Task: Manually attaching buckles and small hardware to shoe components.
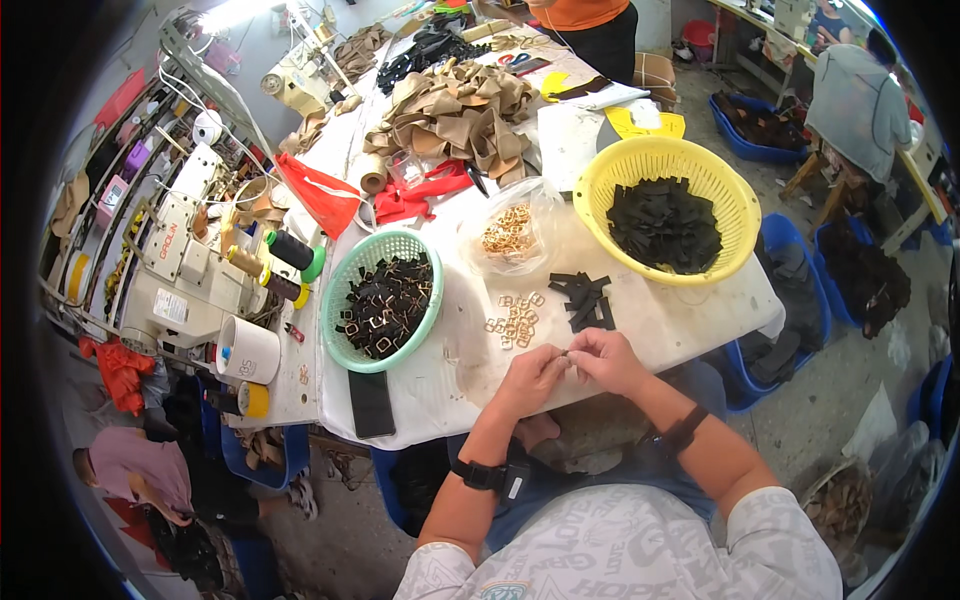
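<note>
At the table's near edge, my left hand [534, 378] and my right hand [607, 363] meet, fingertips pinched together. Whatever sits between them is small, dark and mostly hidden by the fingers. Just beyond the hands lie a loose group of gold-coloured metal buckles [517, 322] and a small pile of black strips [584, 298]. Farther back, a clear plastic bag [511, 226] holds more buckles. On the left, a green basket [433, 308] contains black strips with buckles on them. A yellow basket [745, 215] at the right is filled with plain black strips.
A black phone [371, 404] lies below the green basket. Brown cut pieces [455, 110] are heaped at the back beside red fabric [420, 190]. Sewing machines [175, 240] line the left side. Blue tubs [790, 300] stand on the floor, and other people work nearby.
</note>
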